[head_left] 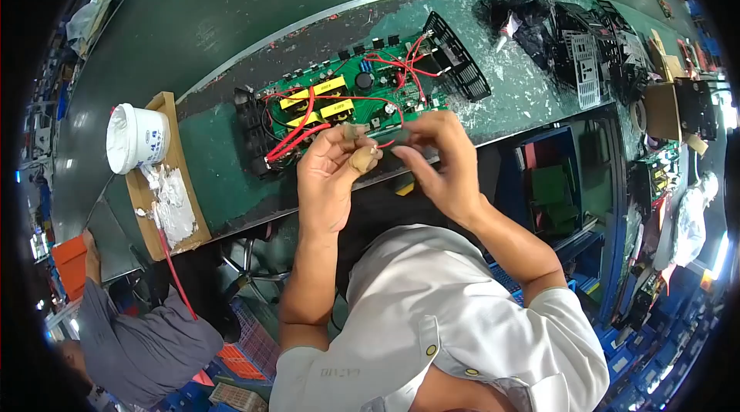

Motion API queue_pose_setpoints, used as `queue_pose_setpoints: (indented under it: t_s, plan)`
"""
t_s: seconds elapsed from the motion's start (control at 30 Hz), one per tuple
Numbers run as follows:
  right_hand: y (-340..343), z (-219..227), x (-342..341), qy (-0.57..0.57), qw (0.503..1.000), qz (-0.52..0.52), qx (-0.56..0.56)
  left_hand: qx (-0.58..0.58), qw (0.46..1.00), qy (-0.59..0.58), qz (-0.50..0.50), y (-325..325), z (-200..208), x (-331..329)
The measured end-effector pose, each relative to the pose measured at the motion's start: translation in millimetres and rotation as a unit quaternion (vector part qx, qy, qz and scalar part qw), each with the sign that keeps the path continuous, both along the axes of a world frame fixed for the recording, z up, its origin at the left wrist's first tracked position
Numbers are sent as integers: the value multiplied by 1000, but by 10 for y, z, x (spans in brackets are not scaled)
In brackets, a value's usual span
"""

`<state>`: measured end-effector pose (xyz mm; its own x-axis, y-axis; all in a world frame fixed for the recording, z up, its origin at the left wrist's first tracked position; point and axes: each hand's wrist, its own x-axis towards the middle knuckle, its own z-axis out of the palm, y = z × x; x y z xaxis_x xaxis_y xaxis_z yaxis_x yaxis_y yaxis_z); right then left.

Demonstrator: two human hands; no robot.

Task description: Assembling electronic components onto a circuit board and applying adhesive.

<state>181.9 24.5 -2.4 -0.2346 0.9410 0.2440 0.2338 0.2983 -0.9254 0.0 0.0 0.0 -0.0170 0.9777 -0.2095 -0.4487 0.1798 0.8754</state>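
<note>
My left hand (pixel 327 177) is closed in a pinch just in front of a green circuit board (pixel 378 80), with a tan finger cover on its thumb. Between its fingertips is the end of a thin red wire (pixel 388 143); a small pale tip shows there. My right hand (pixel 447 161) is close by on the right, thumb and forefinger parted around the wire's other side, their tips slightly blurred. Yellow transformers (pixel 337 110) and several red wires sit on the board. Black end panels stand at its left (pixel 250 127) and right (pixel 460 57).
On the left, a white tub (pixel 142 138) and white paste (pixel 176 204) share a cardboard tray (pixel 193 208). Black slotted panels (pixel 590 57) lie piled at the right, beside a white-tipped tube (pixel 506 30). A co-worker in a grey shirt (pixel 142 343) is at lower left, near an orange bin (pixel 71 265).
</note>
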Motion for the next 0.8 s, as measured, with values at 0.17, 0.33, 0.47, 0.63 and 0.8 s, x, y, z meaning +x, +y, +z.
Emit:
queue_pose_setpoints:
  t_s: [0.17, 0.33, 0.47, 0.63, 0.8]
  plan:
    - [8, -50, 115, 168, 908, 117, -367, -12, 1000, 4, -27, -90, -92, 79]
    - [69, 19, 200, 60, 945, 108, -304, -14, 990, 138, -13, -37, -50, 135]
    - [134, 122, 276, 99, 928, 113, -341, 24, 993, 108, -32, 57, -53, 174]
    - [303, 125, 310, 75, 936, 55, -339, 97, 978, 185, -17, 224, -192, 332]
    - [538, 87, 283, -118, 965, -72, -222, 235, 896, 375, 22, 243, -283, 362]
